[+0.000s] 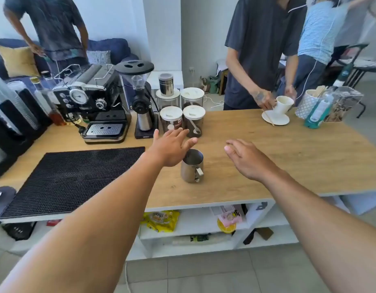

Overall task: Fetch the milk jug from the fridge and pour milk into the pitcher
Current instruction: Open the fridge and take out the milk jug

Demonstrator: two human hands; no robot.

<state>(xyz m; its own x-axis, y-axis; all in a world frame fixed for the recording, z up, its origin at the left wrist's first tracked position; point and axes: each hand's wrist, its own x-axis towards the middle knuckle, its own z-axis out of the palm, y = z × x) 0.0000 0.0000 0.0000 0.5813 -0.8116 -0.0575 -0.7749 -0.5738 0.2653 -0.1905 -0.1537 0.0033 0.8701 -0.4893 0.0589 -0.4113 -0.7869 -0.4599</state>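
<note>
Head view: steel pitcher [192, 166] at frame centre, likely rigid, light, slick; grip by handle [199, 172]. Fingers spread, holding nothing: left hand [170, 148], right hand [246, 160].

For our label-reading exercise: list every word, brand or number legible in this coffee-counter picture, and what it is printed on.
"SMO": brown label of the front-left clear glass jar with a white lid; the rest lies behind the left hand.
Yellow plastic packet on the lower shelf: print blurred, unreadable.
Black flat scale: white mark too small to read.
Black and silver espresso machine: dial and button marks too small.
</note>
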